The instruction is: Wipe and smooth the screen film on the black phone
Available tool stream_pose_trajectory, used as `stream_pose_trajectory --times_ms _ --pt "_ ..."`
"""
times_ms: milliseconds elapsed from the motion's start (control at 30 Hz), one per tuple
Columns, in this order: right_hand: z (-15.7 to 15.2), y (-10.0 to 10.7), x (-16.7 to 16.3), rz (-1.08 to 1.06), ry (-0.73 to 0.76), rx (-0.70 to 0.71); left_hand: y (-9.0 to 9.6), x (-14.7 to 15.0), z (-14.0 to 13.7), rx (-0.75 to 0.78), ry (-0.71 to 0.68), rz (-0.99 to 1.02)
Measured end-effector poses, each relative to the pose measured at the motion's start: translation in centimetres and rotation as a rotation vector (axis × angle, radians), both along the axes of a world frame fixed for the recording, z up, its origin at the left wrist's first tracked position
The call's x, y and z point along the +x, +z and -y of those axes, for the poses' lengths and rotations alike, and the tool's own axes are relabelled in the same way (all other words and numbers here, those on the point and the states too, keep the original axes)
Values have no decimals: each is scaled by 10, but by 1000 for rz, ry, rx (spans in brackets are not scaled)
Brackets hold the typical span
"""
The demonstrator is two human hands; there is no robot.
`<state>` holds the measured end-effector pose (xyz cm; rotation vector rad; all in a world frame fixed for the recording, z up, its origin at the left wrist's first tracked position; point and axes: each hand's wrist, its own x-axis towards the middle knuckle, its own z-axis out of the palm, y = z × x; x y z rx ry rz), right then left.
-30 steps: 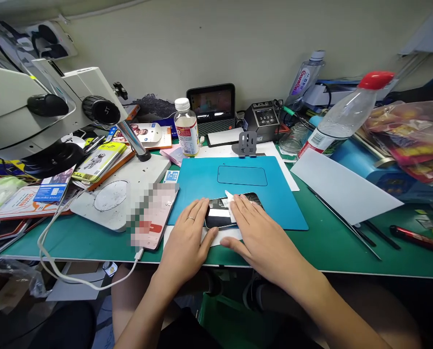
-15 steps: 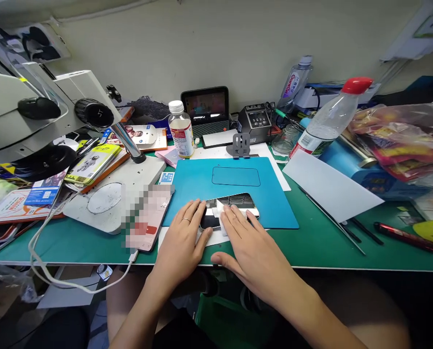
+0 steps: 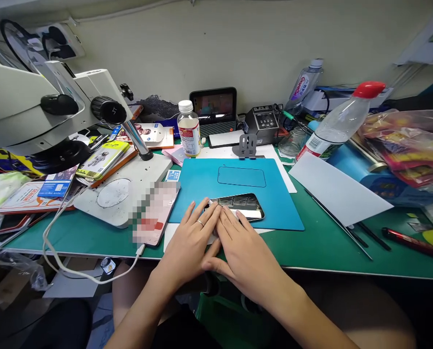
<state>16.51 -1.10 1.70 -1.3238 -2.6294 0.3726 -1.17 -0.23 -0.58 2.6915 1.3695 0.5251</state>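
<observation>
A phone [image 3: 243, 206] with a glossy, reflective black face lies on the blue mat, its left end covered by my hands. My right hand [image 3: 243, 247] presses its fingertips on a crumpled white wipe [image 3: 211, 202] against the glass; only small bits of the wipe show. My left hand [image 3: 187, 242], a ring on one finger, rests its outstretched fingers at the phone's left end, touching the right fingertips. My left thumb is partly hidden behind the right hand.
The blue mat [image 3: 198, 179] bears a phone outline. To the left are a charging phone [image 3: 156, 213] and a microscope [image 3: 107, 111]. A bottle [image 3: 189, 131] and a small screen [image 3: 214, 106] stand behind. A white card [image 3: 340, 189], tweezers [image 3: 342, 225] and a red-capped bottle [image 3: 342, 121] are right.
My right hand has slid the wipe leftward along the phone to its left end, meeting my left hand. More of the phone's right side shows. The view has shifted slightly.
</observation>
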Motion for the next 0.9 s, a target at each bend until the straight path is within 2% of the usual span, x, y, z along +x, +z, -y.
stream_pose_trajectory --times_ms 233,500,733,900 --pt "-28 0 -15 -46 35 -20 10 3 -9 -5 109 -142" --pt "-4 0 -7 -47 39 -52 7 10 19 -64 133 -168" --pt "-26 -1 -12 -72 38 -42 10 7 -3 -104 156 -143" --pt "-10 -2 -12 -93 22 -54 7 4 11 -109 126 -108"
